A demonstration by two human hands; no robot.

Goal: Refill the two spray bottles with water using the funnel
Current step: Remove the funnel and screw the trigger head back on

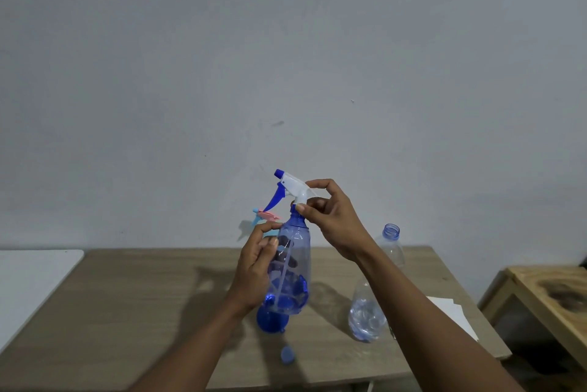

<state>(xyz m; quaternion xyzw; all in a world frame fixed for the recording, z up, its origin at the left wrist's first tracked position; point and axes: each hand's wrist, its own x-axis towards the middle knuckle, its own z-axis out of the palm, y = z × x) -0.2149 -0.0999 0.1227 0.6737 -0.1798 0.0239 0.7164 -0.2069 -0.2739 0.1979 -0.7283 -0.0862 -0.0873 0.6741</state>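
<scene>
Above the table (143,312), left hand (254,271) gripping blue spray bottle (293,261), right hand (333,220) pinching its trigger head (293,185)

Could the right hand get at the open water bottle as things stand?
Probably not yet: the right hand pinches the trigger head of the blue spray bottle; otherwise the water bottle stands unobstructed nearby.

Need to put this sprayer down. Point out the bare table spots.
Widest bare stretch: table left, between white surface and funnel. Crowded right: water bottle, paper; cap lies near the front.
</scene>
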